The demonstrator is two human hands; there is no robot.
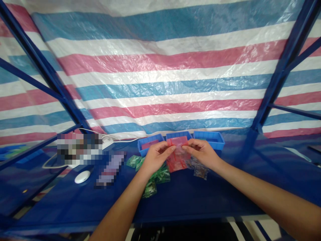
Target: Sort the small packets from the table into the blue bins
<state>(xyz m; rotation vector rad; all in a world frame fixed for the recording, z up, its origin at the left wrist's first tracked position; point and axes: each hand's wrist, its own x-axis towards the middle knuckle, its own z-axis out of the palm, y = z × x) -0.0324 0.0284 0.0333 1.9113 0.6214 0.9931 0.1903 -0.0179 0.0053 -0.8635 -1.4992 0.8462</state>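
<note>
Both hands meet over the middle of the blue table, a red translucent plastic bag stretched between them. My left hand pinches its left side between thumb and fingers. On the opposite side, my right hand pinches the bag's right edge. More red plastic lies just below the held bag. Green bags with small contents are heaped beside and partly behind my left hand. Under my right hand are clear bags with brownish contents.
Three blue bins, left, middle and right, line the table's back. A white round object, a white cable and blurred-out items are at the left. Blue metal posts frame a striped sheet.
</note>
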